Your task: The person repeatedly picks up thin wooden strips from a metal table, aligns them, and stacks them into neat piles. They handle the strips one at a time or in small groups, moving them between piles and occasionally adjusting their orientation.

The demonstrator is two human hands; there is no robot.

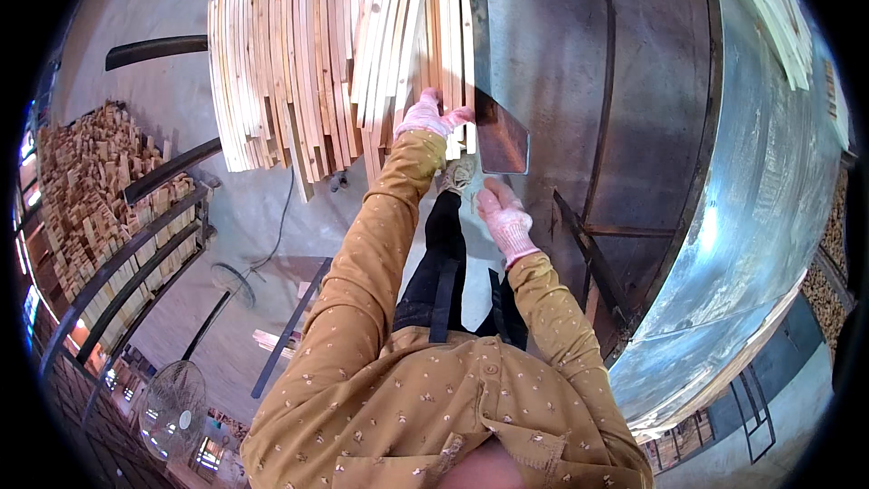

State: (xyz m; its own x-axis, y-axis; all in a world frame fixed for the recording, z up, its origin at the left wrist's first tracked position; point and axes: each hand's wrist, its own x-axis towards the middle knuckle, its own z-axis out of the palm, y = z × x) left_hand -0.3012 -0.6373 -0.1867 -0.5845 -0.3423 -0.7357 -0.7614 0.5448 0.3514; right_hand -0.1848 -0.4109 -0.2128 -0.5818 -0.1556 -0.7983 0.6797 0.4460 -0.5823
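My left hand [427,116], in a pale pink glove, lies on the near ends of a stack of long wooden strips [312,54]. Its thumb and fingers are spread apart over the strips at the stack's right side. My right hand [503,215], gloved the same way, hangs just short of the near end of a metal beam [503,140]. Its fingers are loosely bent and nothing shows in them. The strips lie side by side with uneven ends.
Dark bars [158,52] stick out left of the stack. A large pile of short wood pieces [109,181] stands at the left, near a fan [172,409]. A broad shiny metal sheet surface [724,244] curves along the right, with a dark frame [602,263] beside it. Pale strips [769,0] lie at the far right.
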